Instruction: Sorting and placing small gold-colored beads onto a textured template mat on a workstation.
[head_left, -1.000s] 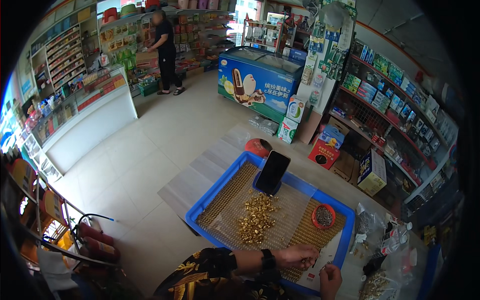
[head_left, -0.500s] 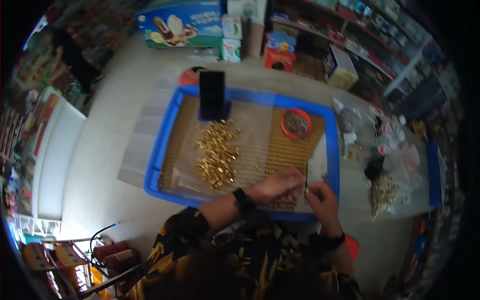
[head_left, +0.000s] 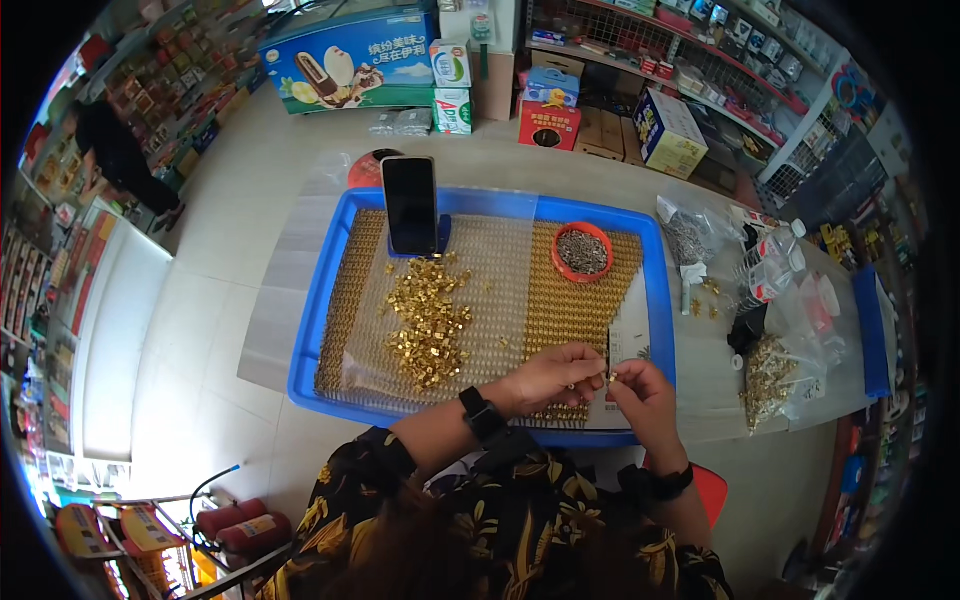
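My right hand [head_left: 646, 400] pinches a small gold-coloured metal piece [head_left: 613, 378] between thumb and finger. Close beside it is my left hand [head_left: 556, 378], its fingers curled in; small bits show at the fingertips, too tiny to name. Both hands are above the near right corner of a blue tray [head_left: 308, 330]. Neat rows of gold pieces [head_left: 570, 312] line the tray. Clear plastic sheeting [head_left: 500, 250] covers part of them, with a heap of loose gold pieces [head_left: 425, 325] on top. A red bowl [head_left: 556, 262] of tiny silver metal parts [head_left: 583, 252] sits at the tray's far right.
A phone [head_left: 410, 205] stands upright on a blue stand at the tray's far left. Right of the tray lie plastic bags, one with gold pieces [head_left: 768, 380], one with silver parts [head_left: 686, 238]. Cartons [head_left: 670, 132] line the back. Another person [head_left: 125, 160] bends at far left.
The view has shifted slightly and become sharper. My hands stay close together over the same tray corner, and the right still pinches the small gold piece.
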